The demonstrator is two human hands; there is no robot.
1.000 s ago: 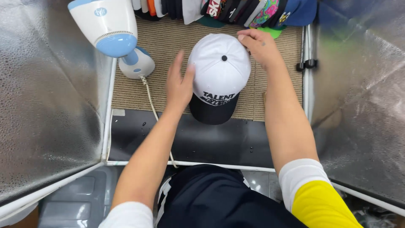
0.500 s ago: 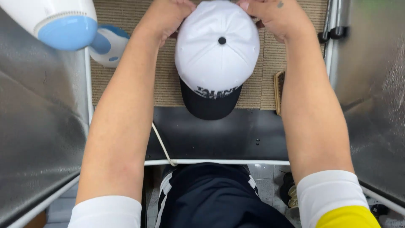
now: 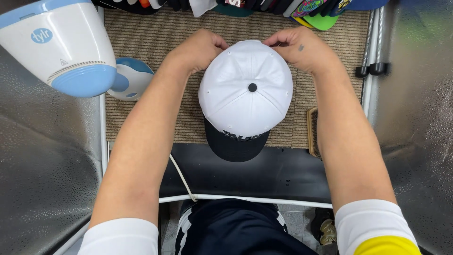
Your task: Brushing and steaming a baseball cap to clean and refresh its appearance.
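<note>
On the mat, both hands now pinch the white cap farther back.

Probably a cap-cleaning workshop: steamer, brush, stacked caps, foil-lined walls.

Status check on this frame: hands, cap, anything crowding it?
Left hand and right hand both gripping white cap at its far edge. Cap crown up on striped mat, dark brim toward wearer. Brush beside, clear.

Single head-worn view — straight down, close over the mat
</note>
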